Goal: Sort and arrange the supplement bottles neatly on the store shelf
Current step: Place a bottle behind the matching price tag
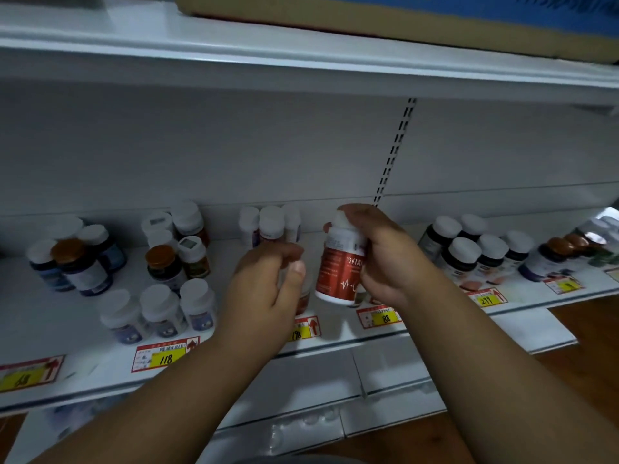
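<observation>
Red-label bottle is up off the shelf, tilted, in right hand, fingers wrapped over cap and side, label facing cam, prob. to read it before slotting. Left hand curls round another bottle just left, mostly hidden. White-cap trio near-left, dark bottles right, grouped by type above price tags.

A cardboard box sits high above the hands. Price tags lie just below them, and brown flooring shows lower right.

Both hands raised, fingers curled
</observation>
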The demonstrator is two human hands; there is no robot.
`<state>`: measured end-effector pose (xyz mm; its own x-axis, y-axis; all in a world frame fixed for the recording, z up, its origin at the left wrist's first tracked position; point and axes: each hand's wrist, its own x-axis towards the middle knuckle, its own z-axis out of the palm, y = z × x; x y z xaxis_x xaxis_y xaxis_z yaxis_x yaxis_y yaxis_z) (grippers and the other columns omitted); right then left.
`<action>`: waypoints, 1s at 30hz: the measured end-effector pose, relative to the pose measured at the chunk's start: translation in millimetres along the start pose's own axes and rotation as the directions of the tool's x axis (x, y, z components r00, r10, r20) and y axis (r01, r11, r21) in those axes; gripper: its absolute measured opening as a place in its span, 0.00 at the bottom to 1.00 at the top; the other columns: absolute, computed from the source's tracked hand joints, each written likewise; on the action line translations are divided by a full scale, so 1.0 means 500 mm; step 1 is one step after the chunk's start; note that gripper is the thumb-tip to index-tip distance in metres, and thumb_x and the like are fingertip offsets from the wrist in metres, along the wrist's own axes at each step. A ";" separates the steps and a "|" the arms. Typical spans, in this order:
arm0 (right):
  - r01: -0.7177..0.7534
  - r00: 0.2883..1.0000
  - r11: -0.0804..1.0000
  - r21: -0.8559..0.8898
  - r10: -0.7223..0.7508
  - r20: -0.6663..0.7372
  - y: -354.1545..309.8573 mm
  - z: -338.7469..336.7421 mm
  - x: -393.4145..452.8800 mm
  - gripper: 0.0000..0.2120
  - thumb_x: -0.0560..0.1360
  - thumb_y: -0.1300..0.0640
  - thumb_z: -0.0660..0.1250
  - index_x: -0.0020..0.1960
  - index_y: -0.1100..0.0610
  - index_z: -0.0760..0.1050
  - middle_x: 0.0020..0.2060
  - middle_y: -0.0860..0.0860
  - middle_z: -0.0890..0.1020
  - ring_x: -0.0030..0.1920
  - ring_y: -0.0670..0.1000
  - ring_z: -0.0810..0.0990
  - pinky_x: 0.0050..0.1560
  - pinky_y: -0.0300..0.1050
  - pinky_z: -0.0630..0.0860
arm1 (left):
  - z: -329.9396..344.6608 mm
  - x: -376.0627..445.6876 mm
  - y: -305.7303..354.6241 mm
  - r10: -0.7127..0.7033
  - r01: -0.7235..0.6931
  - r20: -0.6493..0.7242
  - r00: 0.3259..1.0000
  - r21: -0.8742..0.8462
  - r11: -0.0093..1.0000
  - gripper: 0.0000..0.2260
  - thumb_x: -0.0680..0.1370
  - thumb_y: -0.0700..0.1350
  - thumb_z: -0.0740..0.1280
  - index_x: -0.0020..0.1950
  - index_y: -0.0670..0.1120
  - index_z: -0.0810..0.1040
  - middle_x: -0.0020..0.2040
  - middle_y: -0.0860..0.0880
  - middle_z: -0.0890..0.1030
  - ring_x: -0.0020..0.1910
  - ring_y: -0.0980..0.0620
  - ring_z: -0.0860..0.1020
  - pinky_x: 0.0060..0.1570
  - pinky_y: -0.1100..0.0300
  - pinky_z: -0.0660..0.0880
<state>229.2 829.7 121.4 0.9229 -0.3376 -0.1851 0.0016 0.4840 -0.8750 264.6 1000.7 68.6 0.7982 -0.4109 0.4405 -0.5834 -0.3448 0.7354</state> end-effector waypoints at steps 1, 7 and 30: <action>0.011 1.000 1.000 -0.001 -0.011 -0.001 0.001 -0.001 -0.004 0.10 0.69 0.60 0.70 0.49 0.58 0.75 0.45 0.57 0.80 0.47 0.55 0.80 0.50 0.50 0.77 | -0.004 -0.003 -0.005 0.008 -0.008 -0.002 1.000 0.002 1.000 0.18 0.78 0.56 0.55 0.57 0.48 0.77 0.51 0.52 0.79 0.52 0.53 0.76 0.50 0.55 0.72; 0.128 0.974 0.792 -0.597 -0.215 -0.076 0.012 -0.011 -0.005 0.14 0.71 0.58 0.73 0.56 0.53 0.76 0.49 0.50 0.82 0.49 0.49 0.82 0.45 0.41 0.78 | -0.017 0.006 -0.039 0.099 -0.146 0.140 0.985 0.371 0.917 0.17 0.75 0.53 0.60 0.60 0.48 0.76 0.55 0.47 0.78 0.54 0.46 0.75 0.52 0.55 0.71; 0.185 0.978 0.082 -0.979 -0.110 0.175 0.111 -0.040 0.078 0.21 0.70 0.51 0.73 0.59 0.53 0.70 0.53 0.51 0.77 0.49 0.49 0.73 0.45 0.41 0.68 | 0.025 0.029 -0.128 0.189 -0.370 0.332 0.924 0.658 0.656 0.22 0.71 0.44 0.65 0.65 0.46 0.77 0.59 0.44 0.79 0.54 0.42 0.78 0.54 0.49 0.71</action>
<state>257.4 827.3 56.8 0.9702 -0.2422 -0.0063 -0.2066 -0.8133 -0.5439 311.7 1006.3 21.6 0.5774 -0.7249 0.3757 -0.7770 -0.6292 -0.0200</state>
